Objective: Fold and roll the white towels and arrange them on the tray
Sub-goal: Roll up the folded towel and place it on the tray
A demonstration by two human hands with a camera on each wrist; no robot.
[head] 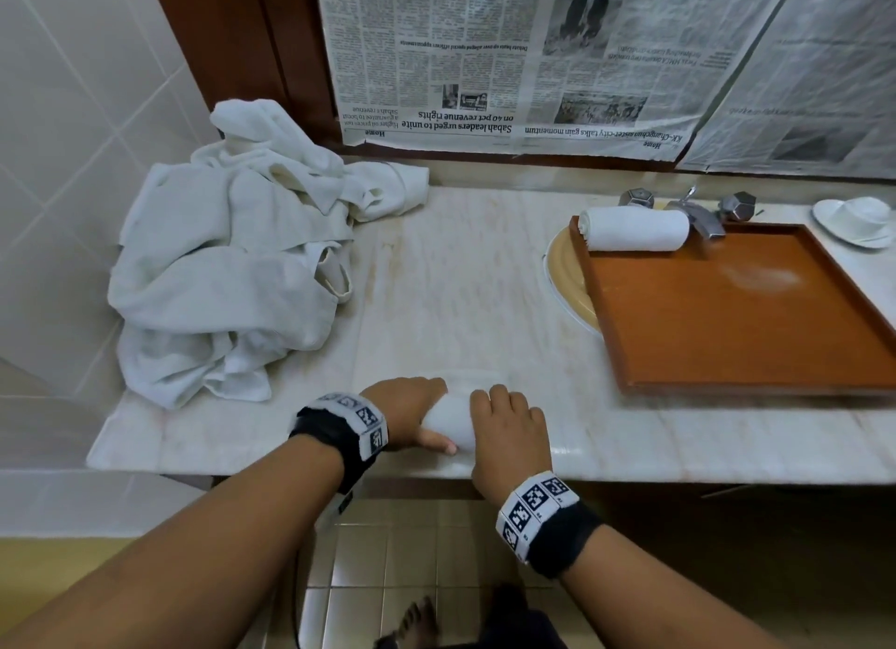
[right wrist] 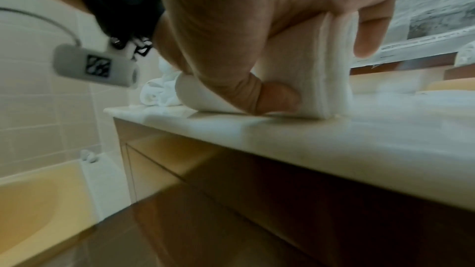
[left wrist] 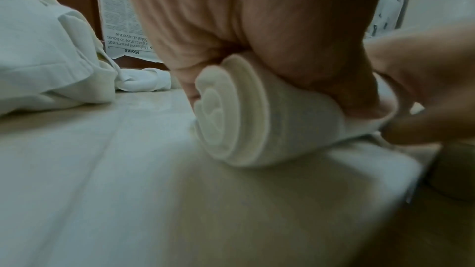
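A white towel roll point(head: 448, 418) lies on the marble counter point(head: 485, 284) near its front edge, and both hands curl over it. My left hand point(head: 412, 413) grips its left end, whose spiral point(left wrist: 226, 115) shows in the left wrist view. My right hand point(head: 506, 427) grips the right part point(right wrist: 321, 68), thumb tucked low against the counter. A flat tail of towel point(head: 475, 377) lies just beyond the roll. A wooden tray point(head: 737, 318) sits at the right over the sink, with one rolled towel point(head: 635, 229) at its far edge.
A heap of loose white towels point(head: 232, 270) fills the counter's left end by the tiled wall. Behind the tray stand a faucet point(head: 693, 212) and a white dish point(head: 856, 221). Newspaper point(head: 509, 56) covers the back wall. The counter's front edge point(right wrist: 282, 149) drops off just below my hands.
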